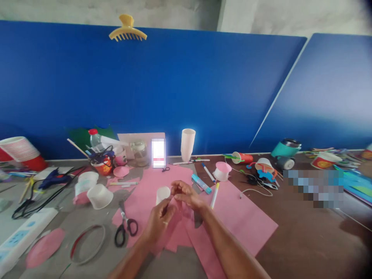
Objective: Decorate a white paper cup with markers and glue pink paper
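Observation:
My left hand [161,217] is closed, its thumb and fingers pinching a piece of pink paper [179,212]. Curled over the top edge of the same piece, my right hand [187,195] grips it too, fingertips close together. A small white cup [163,193] stands just behind my left hand, its lower part hidden. Pink paper sheets [139,193] lie under and around both hands. To the left rest black-handled scissors [124,226], with the blades pointing away. Beyond my right hand are a light-blue tube [201,183] and a yellow-capped marker [215,195].
White cups [100,196], a tape ring [87,244] and a power strip [24,234] lie left. A blurred bright screen [158,153] and a tall white cup stack [188,144] stand behind. Rightward are a pink-topped cup [222,171], cables and a teal bottle [286,148].

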Tool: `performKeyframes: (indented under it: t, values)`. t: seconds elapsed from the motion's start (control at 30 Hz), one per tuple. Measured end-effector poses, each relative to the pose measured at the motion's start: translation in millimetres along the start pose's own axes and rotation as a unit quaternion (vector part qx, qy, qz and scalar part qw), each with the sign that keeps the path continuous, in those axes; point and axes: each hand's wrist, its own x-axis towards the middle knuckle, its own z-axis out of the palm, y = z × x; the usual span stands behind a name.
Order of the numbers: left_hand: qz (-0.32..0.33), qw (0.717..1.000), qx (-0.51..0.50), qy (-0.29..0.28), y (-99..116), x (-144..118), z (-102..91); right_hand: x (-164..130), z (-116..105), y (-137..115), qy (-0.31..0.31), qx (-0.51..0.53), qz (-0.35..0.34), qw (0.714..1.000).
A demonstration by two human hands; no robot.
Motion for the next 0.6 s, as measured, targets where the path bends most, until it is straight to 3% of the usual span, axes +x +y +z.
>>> performKeyframes:
  t: [0.13,0.27,0.6]
  values:
    - [0.011,0.999,0.031,0.006,4,0,-1.3,2,-5,6,0.060,-0.014,-0.043,0.997]
    - [0.016,1.000,0.026,0.000,4,-1,-1.5,3,-11,11,0.086,-0.027,-0.044,0.995]
    - [0.028,0.999,0.002,0.017,1,1,0.7,-3,-7,-5,-0.027,-0.190,-0.018,0.981]
